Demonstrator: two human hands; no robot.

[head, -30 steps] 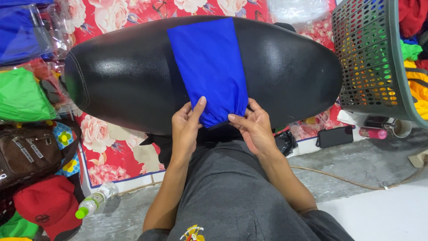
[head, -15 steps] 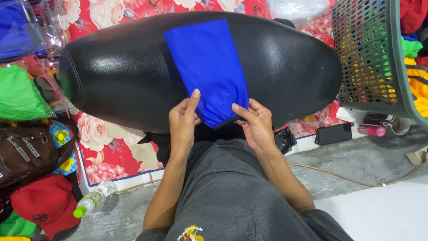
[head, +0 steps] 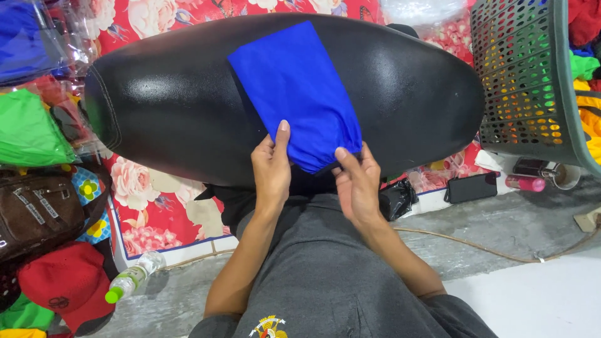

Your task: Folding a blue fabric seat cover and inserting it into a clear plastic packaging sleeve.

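While both bare hands work at its near end, the folded bright blue fabric piece [head: 294, 87] lies draped across the middle of the long, glossy black padded seat [head: 156, 106], running from the seat's far edge down over its near edge. The left hand [head: 272, 166] rests against the cloth's lower left border, index finger stretched up flat on the fabric and the other fingers curled loosely beside it, so it presses rather than clamps. The right hand [head: 357, 181] has its fingers bent around the lower right corner of the cloth, pinching the hem where it hangs over the seat's near edge.

Beyond the seat's right end stands a grey-green perforated plastic basket [head: 526, 75] filled with coloured garments. On the grey floor below the basket lie a dark flat phone [head: 469, 186] and a small pink bottle [head: 526, 183]. Under the seat spreads a red floral mat [head: 163, 200]. Off the seat's left end are a green cloth bundle [head: 28, 128], a brown bag [head: 37, 209], a red cap [head: 66, 281] and a clear plastic bottle with a green lid [head: 134, 275].
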